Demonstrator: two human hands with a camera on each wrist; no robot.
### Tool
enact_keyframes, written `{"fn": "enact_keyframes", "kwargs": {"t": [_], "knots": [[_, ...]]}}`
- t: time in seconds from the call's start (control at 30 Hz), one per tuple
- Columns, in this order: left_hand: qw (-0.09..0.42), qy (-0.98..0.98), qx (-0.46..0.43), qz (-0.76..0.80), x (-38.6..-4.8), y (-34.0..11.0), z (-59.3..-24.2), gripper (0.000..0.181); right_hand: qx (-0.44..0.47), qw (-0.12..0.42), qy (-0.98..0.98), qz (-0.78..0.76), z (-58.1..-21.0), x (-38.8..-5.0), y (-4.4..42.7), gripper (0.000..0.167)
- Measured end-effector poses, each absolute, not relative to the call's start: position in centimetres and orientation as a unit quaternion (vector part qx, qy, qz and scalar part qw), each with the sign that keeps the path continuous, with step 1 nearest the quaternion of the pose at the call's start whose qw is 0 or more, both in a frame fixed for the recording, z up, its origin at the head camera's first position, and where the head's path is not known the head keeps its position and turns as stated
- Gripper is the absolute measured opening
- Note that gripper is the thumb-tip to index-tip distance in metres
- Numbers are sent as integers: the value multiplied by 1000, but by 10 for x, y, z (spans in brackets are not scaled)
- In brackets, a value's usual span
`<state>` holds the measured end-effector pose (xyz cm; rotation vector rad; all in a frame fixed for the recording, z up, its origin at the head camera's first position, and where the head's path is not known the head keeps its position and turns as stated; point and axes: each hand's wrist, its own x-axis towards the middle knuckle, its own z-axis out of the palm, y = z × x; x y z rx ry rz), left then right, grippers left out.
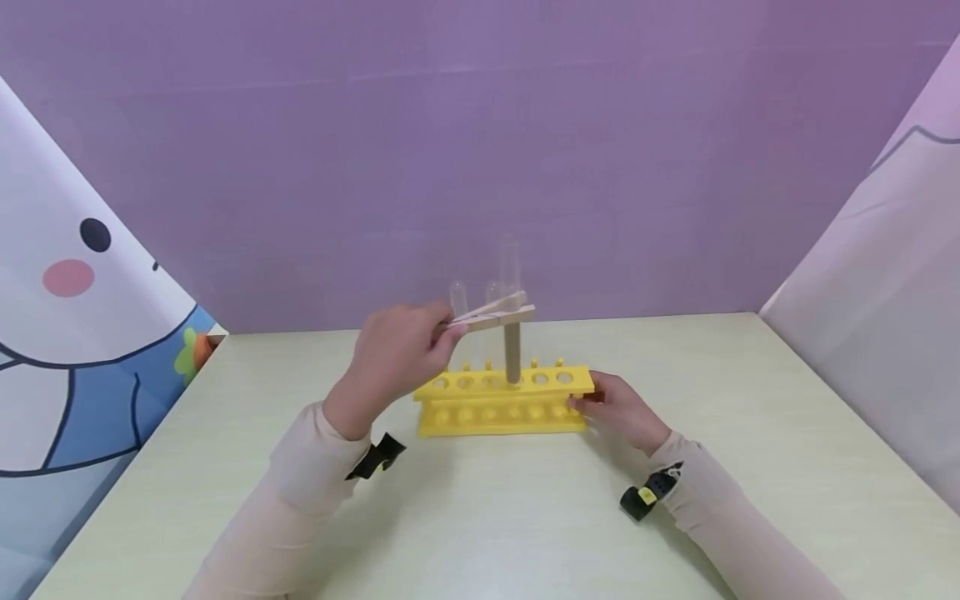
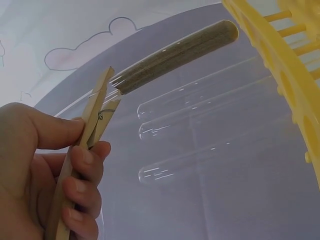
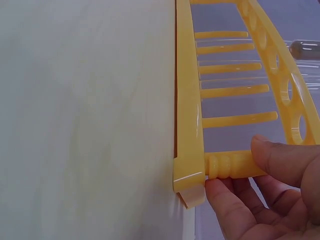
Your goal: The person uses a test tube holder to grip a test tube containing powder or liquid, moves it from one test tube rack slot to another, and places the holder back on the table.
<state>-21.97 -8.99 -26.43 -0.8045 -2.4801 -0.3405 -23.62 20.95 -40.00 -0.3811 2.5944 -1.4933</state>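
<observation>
Test tube (image 1: pixel 513 354): centre of the head frame, upright, grey-brown contents in its lower part; rounded bottom just above the rack, though whether they touch I cannot tell.
Sleeves (image 1: pixel 750 529): pale, entering at lower left and lower right, a black strap (image 1: pixel 651 492) at each wrist.
Table (image 1: pixel 495 517): pale, across the lower half.
Right hand (image 1: pixel 624 410): right of centre, thumb and fingers pinching the rack's end post.
Left hand (image 1: pixel 401 346): left of centre, fingers curled round the wooden clamp.
Wooden clamp (image 2: pixel 95 107): jaws around the tube near the top of its contents.
Rack (image 1: pixel 487 394): yellow, lower middle, holes along its top, pegs behind.
Clear tubes (image 2: pixel 155 175): three in the left wrist view, domed ends up, behind the rack.
Backdrop (image 1: pixel 480 167): purple, filling the upper half.
</observation>
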Motion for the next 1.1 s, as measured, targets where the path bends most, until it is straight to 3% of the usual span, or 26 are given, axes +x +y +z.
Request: {"fn": "enact_keyframes", "kwargs": {"t": [1.1], "knots": [[217, -921, -302, -119, -224, -63, -268, 27, -129, 59, 859, -492, -400, -232, 208, 37]]}}
